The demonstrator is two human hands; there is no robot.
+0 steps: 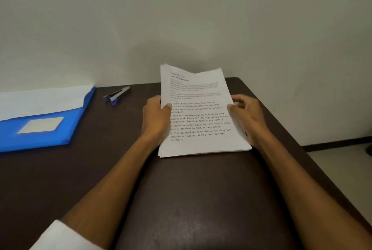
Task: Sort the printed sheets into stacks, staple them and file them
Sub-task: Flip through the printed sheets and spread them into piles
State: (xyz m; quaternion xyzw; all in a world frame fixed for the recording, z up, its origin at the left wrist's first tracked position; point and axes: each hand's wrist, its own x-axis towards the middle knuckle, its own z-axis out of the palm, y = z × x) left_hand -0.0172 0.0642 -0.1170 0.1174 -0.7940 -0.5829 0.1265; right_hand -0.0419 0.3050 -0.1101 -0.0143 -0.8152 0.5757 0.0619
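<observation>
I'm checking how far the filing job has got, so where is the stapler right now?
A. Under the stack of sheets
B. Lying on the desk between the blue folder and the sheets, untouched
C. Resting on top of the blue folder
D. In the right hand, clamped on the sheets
B: the stapler lies on the dark desk between the blue folder and the stack of sheets, which the left hand and right hand both grip.

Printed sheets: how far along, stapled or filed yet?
Done: some white paper already lies in the blue folder. In hand: left hand and right hand grip the stack of printed sheets by its side edges. Left: stapling, since the stapler lies untouched on the desk, then filing.
</observation>
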